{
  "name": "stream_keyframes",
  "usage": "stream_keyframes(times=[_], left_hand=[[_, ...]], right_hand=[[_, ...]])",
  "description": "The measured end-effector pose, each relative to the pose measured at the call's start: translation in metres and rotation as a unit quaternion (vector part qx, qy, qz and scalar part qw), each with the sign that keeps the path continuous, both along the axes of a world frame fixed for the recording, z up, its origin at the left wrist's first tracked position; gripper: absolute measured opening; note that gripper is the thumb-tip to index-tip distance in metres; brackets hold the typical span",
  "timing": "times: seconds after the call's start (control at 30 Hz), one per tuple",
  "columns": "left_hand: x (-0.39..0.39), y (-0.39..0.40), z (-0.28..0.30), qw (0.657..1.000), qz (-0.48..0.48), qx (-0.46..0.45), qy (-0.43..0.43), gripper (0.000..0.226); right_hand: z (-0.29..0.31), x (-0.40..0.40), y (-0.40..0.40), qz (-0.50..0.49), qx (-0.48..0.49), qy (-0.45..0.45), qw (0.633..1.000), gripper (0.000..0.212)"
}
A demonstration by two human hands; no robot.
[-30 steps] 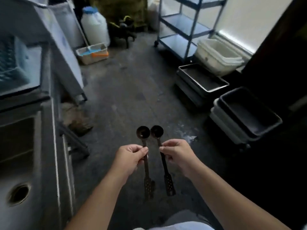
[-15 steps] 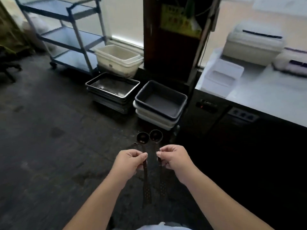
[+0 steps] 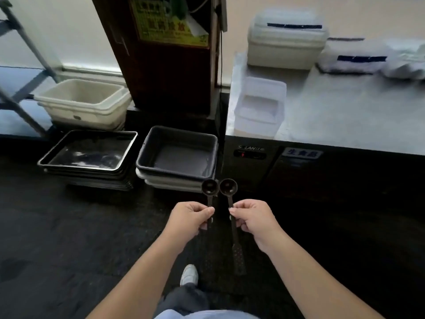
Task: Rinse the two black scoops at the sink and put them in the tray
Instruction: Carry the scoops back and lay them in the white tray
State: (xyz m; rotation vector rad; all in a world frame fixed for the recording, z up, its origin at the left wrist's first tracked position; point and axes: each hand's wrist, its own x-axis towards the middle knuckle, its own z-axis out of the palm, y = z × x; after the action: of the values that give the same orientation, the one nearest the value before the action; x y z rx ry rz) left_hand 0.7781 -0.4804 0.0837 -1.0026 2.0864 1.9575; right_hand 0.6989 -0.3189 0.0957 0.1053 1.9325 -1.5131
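I hold two black long-handled scoops side by side, bowls pointing away from me. My left hand point(image 3: 189, 217) pinches the handle of the left scoop point(image 3: 209, 187). My right hand point(image 3: 253, 218) pinches the handle of the right scoop point(image 3: 228, 187), whose perforated handle end hangs below my wrist. Just beyond the scoop bowls, on the floor, a dark grey tray point(image 3: 147, 157) sits on top of lighter tubs. A shallow metal tray point(image 3: 53, 153) tops a stack to its left. The sink is out of view.
A steel counter point(image 3: 345, 116) with a clear lidded box point(image 3: 259, 107) and white containers point(image 3: 287, 40) runs along the right. Cream tubs point(image 3: 82, 111) and a wheeled rack point(image 3: 20, 88) stand at the left. A dark wooden post point(image 3: 165, 72) rises behind the trays. My shoe point(image 3: 189, 273) is below.
The view has swung right, away from the sink and open floor, and closer to the trays and counter. Both hands keep the same grip on the scoops.
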Motion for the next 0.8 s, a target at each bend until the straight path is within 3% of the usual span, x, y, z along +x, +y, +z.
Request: stream_keyframes(times=[0.3,0.43,0.63,0.8], left_hand=[[-0.142,-0.061,0.012,0.996,-0.094,0.007,-0.002,0.016],[-0.214,-0.063,0.009,0.992,-0.124,-0.006,-0.008,0.018],[-0.331,-0.051,0.002,0.995,-0.093,-0.026,0.014,0.016],[-0.413,-0.037,0.006,0.997,-0.064,-0.039,0.012,0.01]], right_hand=[[0.012,-0.106,-0.047,-0.092,-0.026,-0.001,0.995,0.008],[0.012,-0.171,-0.044,-0.103,-0.039,0.004,0.994,0.02],[-0.002,-0.298,-0.03,-0.101,-0.042,-0.003,0.994,0.016],[-0.008,-0.387,-0.027,-0.107,-0.045,-0.032,0.993,0.026]])
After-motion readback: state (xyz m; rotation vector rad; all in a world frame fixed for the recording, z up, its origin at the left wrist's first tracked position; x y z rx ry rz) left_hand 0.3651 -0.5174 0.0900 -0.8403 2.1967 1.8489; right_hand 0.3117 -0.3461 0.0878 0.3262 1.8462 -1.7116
